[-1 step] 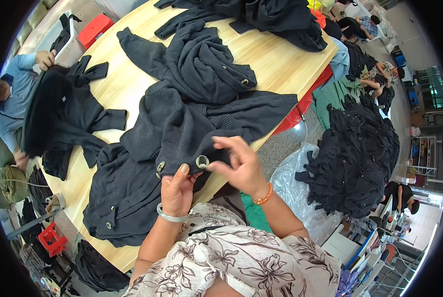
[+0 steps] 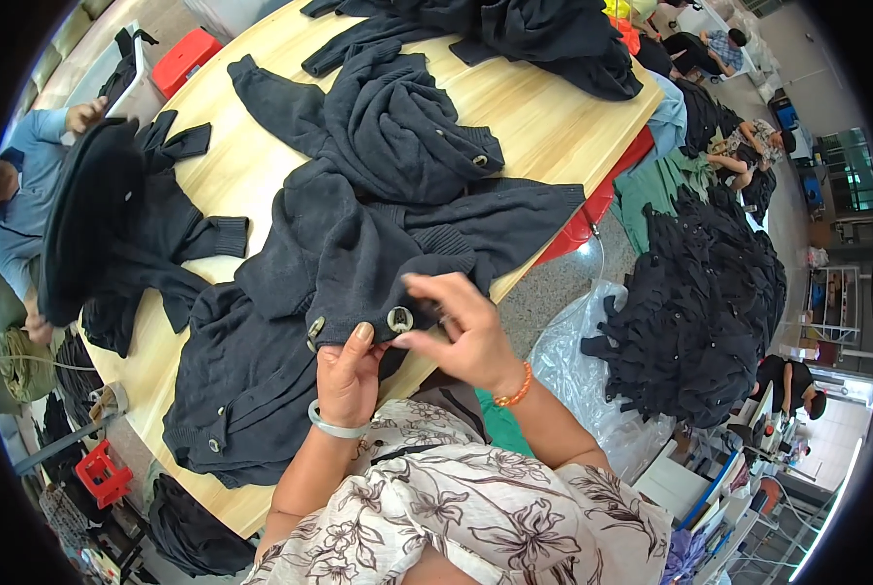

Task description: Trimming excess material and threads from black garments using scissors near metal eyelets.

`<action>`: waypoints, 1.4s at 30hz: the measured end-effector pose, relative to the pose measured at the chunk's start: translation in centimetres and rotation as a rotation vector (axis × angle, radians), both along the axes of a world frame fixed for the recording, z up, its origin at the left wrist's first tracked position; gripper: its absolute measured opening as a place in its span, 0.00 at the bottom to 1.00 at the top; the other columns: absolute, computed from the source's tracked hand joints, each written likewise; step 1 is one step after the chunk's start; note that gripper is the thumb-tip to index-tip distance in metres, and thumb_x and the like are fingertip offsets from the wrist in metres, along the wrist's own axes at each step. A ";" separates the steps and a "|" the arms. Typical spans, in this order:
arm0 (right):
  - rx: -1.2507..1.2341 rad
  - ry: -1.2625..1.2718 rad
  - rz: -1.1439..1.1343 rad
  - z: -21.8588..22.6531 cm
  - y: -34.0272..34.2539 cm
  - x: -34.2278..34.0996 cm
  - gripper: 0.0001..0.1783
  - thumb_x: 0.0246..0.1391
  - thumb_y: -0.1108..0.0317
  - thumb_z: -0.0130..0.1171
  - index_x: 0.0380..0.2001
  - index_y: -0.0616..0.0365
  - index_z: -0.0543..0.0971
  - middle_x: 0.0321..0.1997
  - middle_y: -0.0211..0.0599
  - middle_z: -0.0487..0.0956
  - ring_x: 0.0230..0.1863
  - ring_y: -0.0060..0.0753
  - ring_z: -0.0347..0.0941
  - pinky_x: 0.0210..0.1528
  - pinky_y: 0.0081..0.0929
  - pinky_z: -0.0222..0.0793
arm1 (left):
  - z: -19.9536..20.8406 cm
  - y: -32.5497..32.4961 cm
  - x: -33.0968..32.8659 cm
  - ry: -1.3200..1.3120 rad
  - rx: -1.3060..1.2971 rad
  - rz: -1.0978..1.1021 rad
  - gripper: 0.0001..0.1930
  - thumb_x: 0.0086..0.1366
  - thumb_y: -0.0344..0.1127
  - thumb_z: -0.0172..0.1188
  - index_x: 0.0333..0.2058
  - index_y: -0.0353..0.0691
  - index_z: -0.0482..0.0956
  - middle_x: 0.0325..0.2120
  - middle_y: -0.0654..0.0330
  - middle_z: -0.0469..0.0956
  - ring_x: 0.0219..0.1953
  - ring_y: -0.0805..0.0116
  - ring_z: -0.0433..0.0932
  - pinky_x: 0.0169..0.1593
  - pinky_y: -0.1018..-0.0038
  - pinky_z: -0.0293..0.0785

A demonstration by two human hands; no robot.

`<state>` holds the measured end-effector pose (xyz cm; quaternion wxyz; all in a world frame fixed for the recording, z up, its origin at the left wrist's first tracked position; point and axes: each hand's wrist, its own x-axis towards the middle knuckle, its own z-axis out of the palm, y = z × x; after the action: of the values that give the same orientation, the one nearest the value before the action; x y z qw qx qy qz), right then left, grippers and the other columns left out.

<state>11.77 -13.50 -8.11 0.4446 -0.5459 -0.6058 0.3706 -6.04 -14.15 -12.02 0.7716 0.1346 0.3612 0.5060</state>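
A dark knit cardigan (image 2: 353, 253) lies bunched on the wooden table before me. Its edge is pinched by my left hand (image 2: 347, 378), thumb on top, close beside a large pale-rimmed button (image 2: 399, 319). Another such button (image 2: 316, 328) shows on the edge to the left of my thumb. My right hand (image 2: 465, 336) hovers just right of the first button, fingers curved and apart, with nothing visible between them. The lower part of the cardigan, with more buttons along its front, spreads left toward the near table edge.
More dark cardigans (image 2: 388, 127) lie across the wooden table (image 2: 543, 122). At the left a co-worker in a blue shirt (image 2: 27, 210) handles a dark garment (image 2: 90, 224). A heap of dark knitwear (image 2: 695, 312) rests on plastic sheeting (image 2: 573, 361) at right. A red stool (image 2: 103, 473) stands lower left.
My right hand's fingers have shifted slightly left over the cardigan edge near the button. My left hand keeps its pinch. The co-worker's dark garment has swung a little.
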 end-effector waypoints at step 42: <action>-0.236 0.156 0.133 -6.0 -0.1 -3.2 0.20 0.47 0.72 0.70 0.44 0.63 0.78 0.29 0.19 0.75 0.20 0.07 0.56 0.21 0.11 0.52 | -1.1 1.4 -3.0 -0.396 -0.164 0.131 0.11 0.71 0.40 0.51 0.40 0.41 0.78 0.37 0.61 0.82 0.40 0.68 0.80 0.46 0.66 0.77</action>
<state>8.54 -13.59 -14.10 0.3975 -0.5226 -0.5564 0.5092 -9.05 -12.70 -13.10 0.8014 -0.0545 0.2506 0.5404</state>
